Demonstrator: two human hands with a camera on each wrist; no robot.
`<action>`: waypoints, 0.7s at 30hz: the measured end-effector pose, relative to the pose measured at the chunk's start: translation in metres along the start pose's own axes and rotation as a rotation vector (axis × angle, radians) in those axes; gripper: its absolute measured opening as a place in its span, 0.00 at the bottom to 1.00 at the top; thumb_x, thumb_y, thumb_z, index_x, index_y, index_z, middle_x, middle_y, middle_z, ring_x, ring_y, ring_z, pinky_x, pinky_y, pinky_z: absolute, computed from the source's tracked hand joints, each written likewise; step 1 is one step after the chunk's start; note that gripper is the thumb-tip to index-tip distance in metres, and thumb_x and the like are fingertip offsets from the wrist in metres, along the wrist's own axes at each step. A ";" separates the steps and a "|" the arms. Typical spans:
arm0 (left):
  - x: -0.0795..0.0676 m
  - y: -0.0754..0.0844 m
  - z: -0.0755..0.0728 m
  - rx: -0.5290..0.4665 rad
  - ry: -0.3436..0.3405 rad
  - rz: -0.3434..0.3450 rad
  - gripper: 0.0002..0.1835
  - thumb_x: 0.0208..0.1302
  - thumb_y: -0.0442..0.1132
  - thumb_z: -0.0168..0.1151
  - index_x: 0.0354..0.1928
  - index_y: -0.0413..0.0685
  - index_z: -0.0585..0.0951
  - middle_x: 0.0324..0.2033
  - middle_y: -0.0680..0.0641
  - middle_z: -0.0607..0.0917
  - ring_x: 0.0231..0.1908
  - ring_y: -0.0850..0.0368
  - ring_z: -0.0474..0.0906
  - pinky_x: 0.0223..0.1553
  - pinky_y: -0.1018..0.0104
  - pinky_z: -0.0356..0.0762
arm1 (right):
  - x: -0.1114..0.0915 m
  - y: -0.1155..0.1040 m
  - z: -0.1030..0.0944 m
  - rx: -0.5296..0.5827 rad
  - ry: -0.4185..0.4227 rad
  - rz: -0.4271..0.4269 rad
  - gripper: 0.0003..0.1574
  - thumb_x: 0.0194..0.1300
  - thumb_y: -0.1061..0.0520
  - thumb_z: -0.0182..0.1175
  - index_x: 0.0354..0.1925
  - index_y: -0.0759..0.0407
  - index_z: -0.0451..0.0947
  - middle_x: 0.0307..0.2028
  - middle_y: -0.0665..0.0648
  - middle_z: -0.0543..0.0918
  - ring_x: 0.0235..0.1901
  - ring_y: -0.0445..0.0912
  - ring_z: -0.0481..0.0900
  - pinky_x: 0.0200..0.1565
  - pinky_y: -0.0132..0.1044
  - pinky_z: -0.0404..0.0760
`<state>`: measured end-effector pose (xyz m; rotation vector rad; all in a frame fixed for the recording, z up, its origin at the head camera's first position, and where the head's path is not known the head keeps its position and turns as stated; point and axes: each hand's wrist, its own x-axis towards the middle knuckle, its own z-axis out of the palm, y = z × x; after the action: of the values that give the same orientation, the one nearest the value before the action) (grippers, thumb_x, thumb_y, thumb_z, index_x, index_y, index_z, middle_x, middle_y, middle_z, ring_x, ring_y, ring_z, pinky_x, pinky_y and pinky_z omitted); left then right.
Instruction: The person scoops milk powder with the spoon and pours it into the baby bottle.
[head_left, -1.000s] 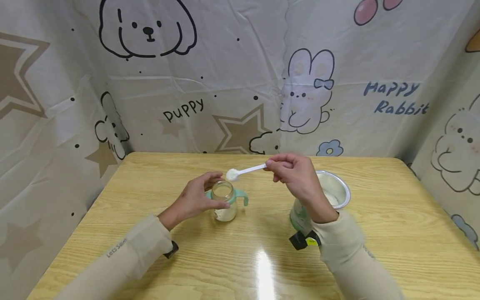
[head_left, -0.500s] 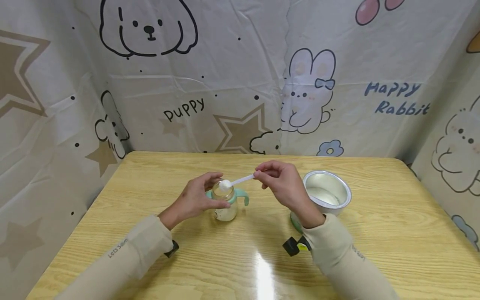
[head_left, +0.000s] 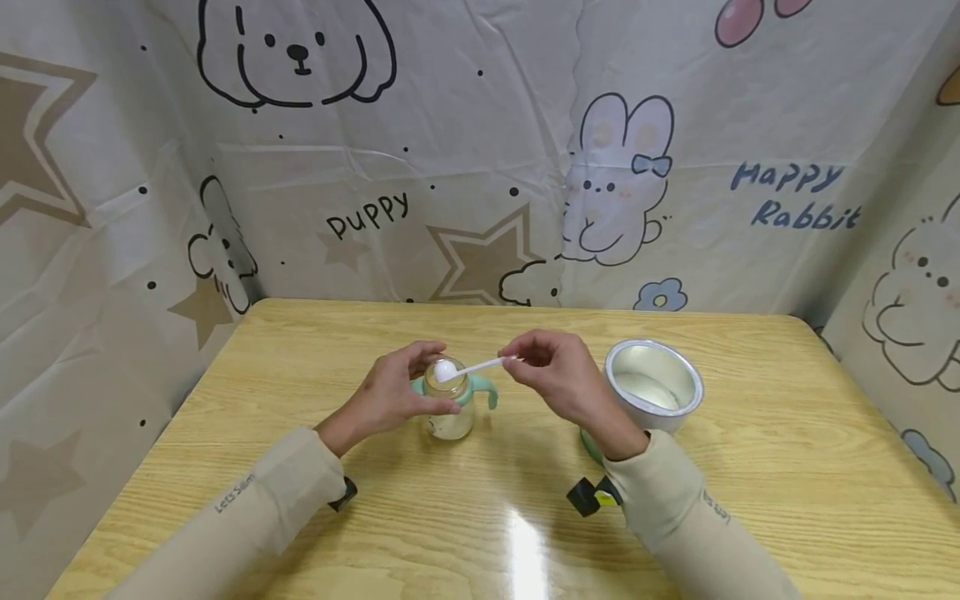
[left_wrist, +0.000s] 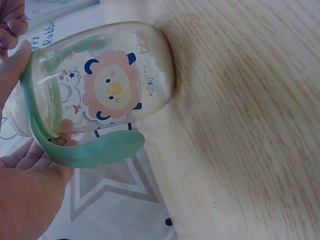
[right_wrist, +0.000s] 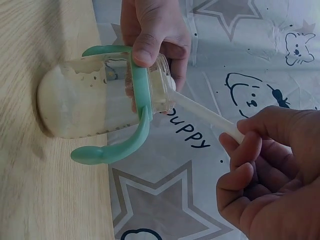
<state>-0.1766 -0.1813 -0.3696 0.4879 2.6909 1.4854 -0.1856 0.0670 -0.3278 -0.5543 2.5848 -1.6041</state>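
A clear baby bottle (head_left: 452, 427) with a mint-green two-handled collar (left_wrist: 95, 152) stands upright on the table, its mouth uncovered. Pale powder lies inside it, and a cartoon animal is printed on its side. My left hand (head_left: 381, 390) grips the bottle around the neck, thumb in front and fingers behind. Between thumb and fingers, my right hand (head_left: 558, 377) pinches the thin handle of a white measuring scoop (head_left: 480, 365). The scoop's bowl is at the bottle's mouth, its smooth rounded underside facing up. What is beneath the bowl is hidden.
Right of the bottle stands an open can (head_left: 660, 415) with a silver rim and whitish powder inside; my right forearm partly covers it. The wooden table (head_left: 480, 517) meets a printed cloth backdrop (head_left: 480, 125) at its back and sides.
My right hand has moved left and down, bringing the scoop from beside the bottle to its mouth. The heaped scoop has been turned over. My left hand still holds the bottle in place.
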 end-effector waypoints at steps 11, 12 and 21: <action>0.001 -0.002 0.001 0.005 0.004 -0.009 0.44 0.48 0.39 0.82 0.66 0.36 0.71 0.54 0.40 0.82 0.57 0.42 0.78 0.61 0.45 0.75 | -0.001 -0.001 0.000 -0.015 0.032 -0.030 0.05 0.65 0.65 0.66 0.40 0.64 0.86 0.30 0.54 0.84 0.26 0.43 0.72 0.24 0.29 0.70; 0.001 -0.002 0.000 0.006 0.005 -0.010 0.44 0.47 0.38 0.82 0.66 0.37 0.71 0.55 0.40 0.82 0.57 0.42 0.78 0.61 0.45 0.75 | -0.001 -0.001 0.000 -0.024 0.032 -0.029 0.05 0.65 0.65 0.66 0.40 0.63 0.86 0.29 0.54 0.84 0.26 0.43 0.72 0.24 0.29 0.70; 0.001 0.002 -0.001 0.054 0.000 0.008 0.44 0.47 0.40 0.83 0.66 0.37 0.71 0.55 0.40 0.82 0.57 0.41 0.78 0.60 0.46 0.76 | -0.002 0.000 -0.004 0.000 0.049 -0.004 0.07 0.67 0.60 0.66 0.41 0.64 0.85 0.34 0.56 0.87 0.32 0.44 0.80 0.33 0.33 0.78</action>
<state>-0.1772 -0.1805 -0.3676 0.5011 2.7388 1.4173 -0.1852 0.0710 -0.3265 -0.5275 2.6203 -1.6387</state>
